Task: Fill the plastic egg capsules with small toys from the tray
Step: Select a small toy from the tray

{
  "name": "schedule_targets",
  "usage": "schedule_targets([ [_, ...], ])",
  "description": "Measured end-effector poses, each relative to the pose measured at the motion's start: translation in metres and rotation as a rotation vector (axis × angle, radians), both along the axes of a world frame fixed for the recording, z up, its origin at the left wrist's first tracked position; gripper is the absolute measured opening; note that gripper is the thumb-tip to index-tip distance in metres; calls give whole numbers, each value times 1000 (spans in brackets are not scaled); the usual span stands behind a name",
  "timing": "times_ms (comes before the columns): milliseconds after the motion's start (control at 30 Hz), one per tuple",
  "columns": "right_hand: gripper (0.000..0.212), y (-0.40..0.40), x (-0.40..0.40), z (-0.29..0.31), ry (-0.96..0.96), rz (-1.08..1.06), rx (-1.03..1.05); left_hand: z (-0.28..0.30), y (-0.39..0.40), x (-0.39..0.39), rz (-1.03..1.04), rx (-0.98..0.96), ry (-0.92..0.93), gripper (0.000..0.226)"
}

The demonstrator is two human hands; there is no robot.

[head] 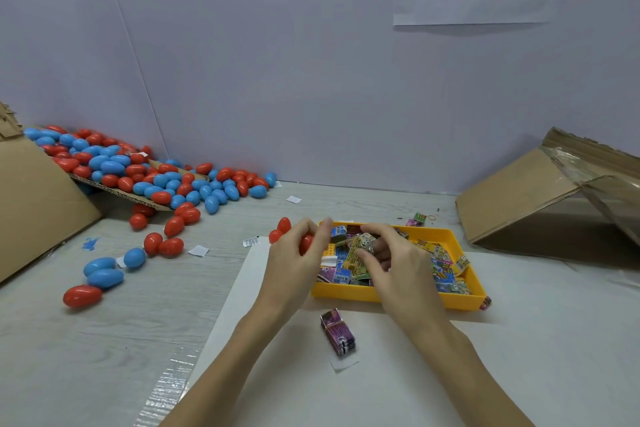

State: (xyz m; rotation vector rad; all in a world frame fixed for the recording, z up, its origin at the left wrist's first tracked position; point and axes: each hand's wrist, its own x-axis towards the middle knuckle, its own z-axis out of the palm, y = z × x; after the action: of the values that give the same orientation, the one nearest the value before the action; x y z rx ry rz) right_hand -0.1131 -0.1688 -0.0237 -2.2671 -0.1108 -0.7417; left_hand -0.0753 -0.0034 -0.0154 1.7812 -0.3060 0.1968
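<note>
Head view: left hand [294,253] grips red egg capsule [306,242], long axis upright

A pale wood-grain table [180,315] carries a yellow tray [408,300] resting on a white sheet [263,350], a purple packet [338,332], loose red and blue eggs [104,278], paper scraps [198,251] and 2 cardboard boxes [519,198].

Even, soft light filled the bench from above, with no hard glare. Faint shadows sat just under the left hand [294,253] and right hand [394,263]. Fingers looked slightly smeared. Far out from the hands, wall edges bowed with wide-angle distortion.
</note>
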Motion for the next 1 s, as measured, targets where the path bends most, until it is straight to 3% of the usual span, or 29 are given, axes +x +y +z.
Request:
schedule_targets([
  [67, 21, 2, 0, -1, -18, 3, 20, -5, -2, -1, 39, 135, -112, 39],
  [167, 17, 5, 0, -2, -44, 28, 5, -7, -4, -3, -7, 160, -159, 31],
  [433, 23, 3, 0, 0, -102, -5, -210, -6, -2, -2, -12, 118, -122, 32],
  [567, 22, 5, -1, 0, -89, -10, -305, -6, -3, 1, -69, 107, -85, 15],
  [833, 23, 6, -1, 0, -112, -2, -279, -10, -3, 2, -75, 156, -69, 14],
  [1000, 25, 6, 2, -2, -133, 62, -291, -8, -1, 5, -56, 50, 14, 8],
])
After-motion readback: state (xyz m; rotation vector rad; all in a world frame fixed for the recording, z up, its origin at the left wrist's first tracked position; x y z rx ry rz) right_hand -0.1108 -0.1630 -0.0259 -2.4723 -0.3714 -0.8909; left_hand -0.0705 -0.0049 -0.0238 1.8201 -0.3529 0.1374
